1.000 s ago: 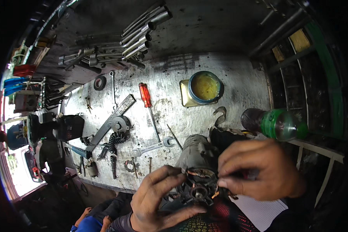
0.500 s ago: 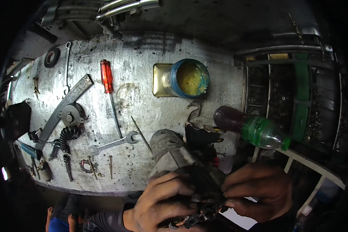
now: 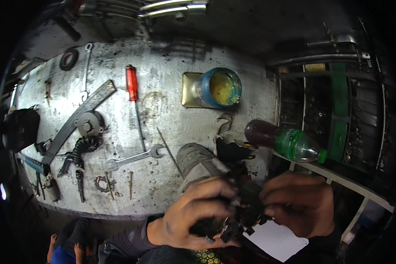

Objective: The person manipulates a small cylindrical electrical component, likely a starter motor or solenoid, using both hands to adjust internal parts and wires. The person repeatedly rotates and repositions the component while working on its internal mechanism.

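My left hand (image 3: 193, 213) is closed round a dark assembly (image 3: 233, 220) with copper-coloured bits, at the near end of a grey cylindrical motor housing (image 3: 193, 163). My right hand (image 3: 299, 200) grips the same assembly from the right, fingers curled and tips partly hidden. Just left of the housing lie a thin rod (image 3: 169, 152) and an open-end wrench (image 3: 134, 158). A dark cloth or glove (image 3: 233, 149) is behind it. A perforated white sheet (image 3: 275, 242) shows below my right hand.
The bench (image 3: 154, 105) holds a red screwdriver (image 3: 132, 83), a steel bar (image 3: 57, 145), a grease tub (image 3: 222, 88) on a yellowish container (image 3: 189, 90) and a lying bottle (image 3: 295, 143). Dark racks (image 3: 361, 114) stand right. A person's legs (image 3: 68, 242) show at lower left.
The whole view has shifted as the head moved. Both hands now sit over the assembly, whose round end face, visible a second ago, is mostly hidden and tilted.
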Motion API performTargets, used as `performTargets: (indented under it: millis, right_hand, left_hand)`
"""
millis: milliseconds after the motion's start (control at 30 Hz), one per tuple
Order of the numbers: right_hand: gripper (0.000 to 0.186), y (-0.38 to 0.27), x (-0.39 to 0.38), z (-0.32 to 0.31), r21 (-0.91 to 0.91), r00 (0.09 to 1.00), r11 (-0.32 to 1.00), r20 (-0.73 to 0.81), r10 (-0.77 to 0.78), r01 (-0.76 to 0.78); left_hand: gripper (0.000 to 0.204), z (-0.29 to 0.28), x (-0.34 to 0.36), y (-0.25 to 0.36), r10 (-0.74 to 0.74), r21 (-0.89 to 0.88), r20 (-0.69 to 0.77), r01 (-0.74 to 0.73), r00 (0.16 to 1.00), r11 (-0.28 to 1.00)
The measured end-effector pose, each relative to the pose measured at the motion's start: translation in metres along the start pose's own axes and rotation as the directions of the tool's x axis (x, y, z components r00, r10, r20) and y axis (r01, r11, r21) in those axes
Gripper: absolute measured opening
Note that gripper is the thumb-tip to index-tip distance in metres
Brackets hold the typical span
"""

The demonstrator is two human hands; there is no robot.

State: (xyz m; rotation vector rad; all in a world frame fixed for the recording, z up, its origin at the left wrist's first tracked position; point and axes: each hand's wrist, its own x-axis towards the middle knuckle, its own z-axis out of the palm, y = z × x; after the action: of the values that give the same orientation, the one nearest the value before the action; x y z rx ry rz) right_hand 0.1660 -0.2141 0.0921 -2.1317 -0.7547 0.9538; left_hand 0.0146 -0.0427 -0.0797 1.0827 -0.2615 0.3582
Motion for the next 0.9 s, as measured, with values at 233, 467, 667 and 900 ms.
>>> performTargets:
  millis: [233, 467, 667, 900]
  right_hand:
    - [0.059, -0.015, -0.014, -0.001, -0.414, 0.944, 0.851, 0.078, -0.321, 0.324]
    - [0.063, -0.05, -0.017, 0.02, -0.741, 0.975, 0.636, 0.132, -0.179, 0.218]
    - [0.06, -0.056, -0.016, 0.035, -0.807, 0.986, 0.574, 0.064, -0.153, 0.142]
    - [0.058, -0.057, -0.015, 0.036, -0.78, 0.989, 0.611, 0.061, -0.136, 0.132]
  left_hand:
    - [0.093, 0.006, 0.001, 0.009, -0.103, -0.203, -0.056, 0.09, 0.993, 0.975]
    - [0.1, -0.005, -0.003, 0.005, -0.151, -0.073, -0.021, 0.149, 0.988, 0.986]
    - [0.093, -0.007, -0.004, -0.009, -0.065, 0.015, 0.007, 0.065, 0.998, 0.998]
    - [0.084, -0.004, -0.007, -0.016, -0.021, -0.004, -0.049, 0.021, 0.999, 1.0]
